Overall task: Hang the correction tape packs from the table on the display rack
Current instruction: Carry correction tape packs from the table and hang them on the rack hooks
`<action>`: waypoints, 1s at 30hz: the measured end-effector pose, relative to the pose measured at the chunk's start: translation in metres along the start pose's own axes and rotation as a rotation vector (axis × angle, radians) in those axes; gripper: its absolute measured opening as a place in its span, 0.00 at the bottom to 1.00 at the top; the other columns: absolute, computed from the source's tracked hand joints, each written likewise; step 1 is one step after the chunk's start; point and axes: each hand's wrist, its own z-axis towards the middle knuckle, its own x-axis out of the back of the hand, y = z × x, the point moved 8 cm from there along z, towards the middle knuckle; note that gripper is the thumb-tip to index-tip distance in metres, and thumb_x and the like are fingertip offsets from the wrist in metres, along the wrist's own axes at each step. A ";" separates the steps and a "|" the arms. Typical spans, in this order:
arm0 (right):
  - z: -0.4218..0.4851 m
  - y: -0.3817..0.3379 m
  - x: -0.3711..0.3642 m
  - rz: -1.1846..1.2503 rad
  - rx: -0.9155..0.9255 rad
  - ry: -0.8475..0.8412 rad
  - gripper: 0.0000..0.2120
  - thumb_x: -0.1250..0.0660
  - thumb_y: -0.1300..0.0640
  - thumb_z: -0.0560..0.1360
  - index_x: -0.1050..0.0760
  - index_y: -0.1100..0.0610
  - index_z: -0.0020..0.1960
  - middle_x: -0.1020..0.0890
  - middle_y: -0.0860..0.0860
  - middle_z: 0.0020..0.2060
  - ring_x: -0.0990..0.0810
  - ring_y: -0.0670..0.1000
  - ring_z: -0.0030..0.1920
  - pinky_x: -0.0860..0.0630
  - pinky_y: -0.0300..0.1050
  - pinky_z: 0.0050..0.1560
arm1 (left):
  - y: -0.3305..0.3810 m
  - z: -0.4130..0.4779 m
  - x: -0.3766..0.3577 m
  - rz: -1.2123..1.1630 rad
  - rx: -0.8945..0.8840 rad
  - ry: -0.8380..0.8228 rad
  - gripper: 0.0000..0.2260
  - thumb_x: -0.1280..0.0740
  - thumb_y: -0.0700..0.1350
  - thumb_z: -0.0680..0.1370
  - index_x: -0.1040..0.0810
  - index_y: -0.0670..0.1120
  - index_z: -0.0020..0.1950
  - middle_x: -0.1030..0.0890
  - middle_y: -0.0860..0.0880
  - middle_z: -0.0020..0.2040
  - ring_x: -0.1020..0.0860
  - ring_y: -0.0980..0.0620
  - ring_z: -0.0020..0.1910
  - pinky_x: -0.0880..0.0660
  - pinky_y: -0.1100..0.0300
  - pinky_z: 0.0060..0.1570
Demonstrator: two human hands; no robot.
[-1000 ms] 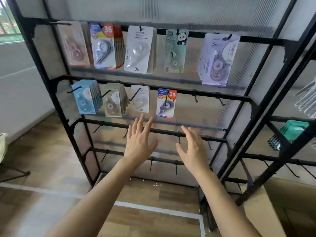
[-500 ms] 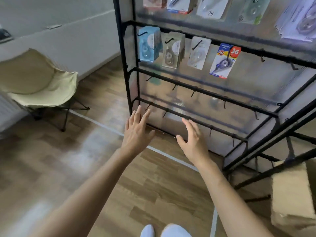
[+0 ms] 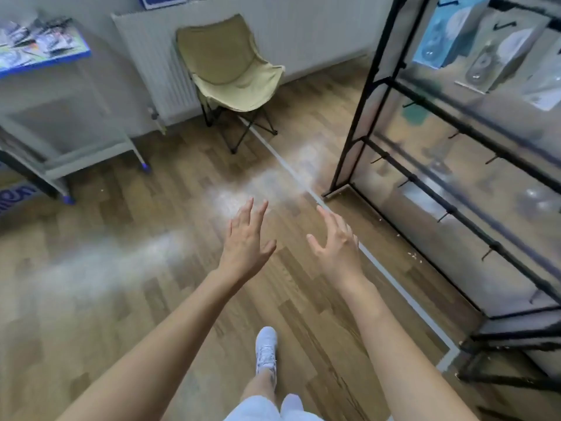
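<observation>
My left hand (image 3: 247, 238) and my right hand (image 3: 335, 243) are stretched out in front of me over the wooden floor, fingers spread, holding nothing. The black display rack (image 3: 376, 83) stands at the right, with a blue correction tape pack (image 3: 441, 38) and a grey one (image 3: 491, 56) hanging near its top and several bare hooks lower down. At the far upper left a blue-edged table (image 3: 45, 60) carries several loose correction tape packs (image 3: 33, 41), blurred.
A beige folding chair (image 3: 230, 68) stands against the white radiator wall between table and rack. White tape lines cross the floor (image 3: 379, 265) beside the rack's foot. My white shoe (image 3: 266, 347) is on the floor below my hands.
My view has swung left and down, away from the rack toward the floor and the table. Both hands stay open and empty in front of me.
</observation>
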 end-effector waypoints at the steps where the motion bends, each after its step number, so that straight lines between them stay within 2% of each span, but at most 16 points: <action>1: -0.003 -0.014 -0.015 0.002 0.029 -0.039 0.28 0.37 0.54 0.78 0.40 0.51 0.75 0.36 0.52 0.73 0.40 0.52 0.73 0.45 0.49 0.69 | -0.019 -0.010 0.010 0.009 0.045 0.018 0.33 0.35 0.48 0.77 0.48 0.51 0.78 0.51 0.46 0.78 0.47 0.46 0.76 0.53 0.53 0.72; 5: -0.011 -0.079 -0.069 -0.002 0.157 -0.170 0.27 0.37 0.54 0.78 0.40 0.50 0.75 0.36 0.52 0.73 0.38 0.52 0.71 0.45 0.48 0.68 | -0.100 -0.043 0.059 0.001 0.233 0.114 0.32 0.35 0.48 0.78 0.48 0.50 0.78 0.50 0.46 0.78 0.48 0.47 0.76 0.52 0.50 0.74; 13: 0.005 -0.224 -0.172 -0.060 0.388 -0.323 0.27 0.37 0.55 0.77 0.39 0.52 0.74 0.34 0.52 0.72 0.37 0.53 0.71 0.44 0.47 0.68 | -0.246 -0.087 0.145 -0.024 0.503 0.249 0.31 0.37 0.49 0.78 0.48 0.50 0.78 0.51 0.47 0.79 0.48 0.47 0.76 0.51 0.54 0.72; 23: 0.046 -0.422 -0.294 0.022 0.571 -0.355 0.26 0.36 0.55 0.78 0.38 0.53 0.74 0.33 0.53 0.71 0.37 0.53 0.72 0.41 0.51 0.71 | -0.426 -0.084 0.297 0.029 0.647 0.405 0.30 0.36 0.48 0.78 0.45 0.50 0.77 0.49 0.47 0.78 0.47 0.47 0.76 0.48 0.51 0.72; 30: 0.112 -0.505 -0.341 0.021 0.635 -0.353 0.26 0.37 0.51 0.78 0.39 0.52 0.75 0.34 0.50 0.72 0.40 0.50 0.73 0.45 0.48 0.71 | -0.490 -0.020 0.346 -0.032 0.640 0.488 0.28 0.36 0.47 0.79 0.43 0.49 0.77 0.48 0.47 0.78 0.47 0.48 0.76 0.49 0.51 0.74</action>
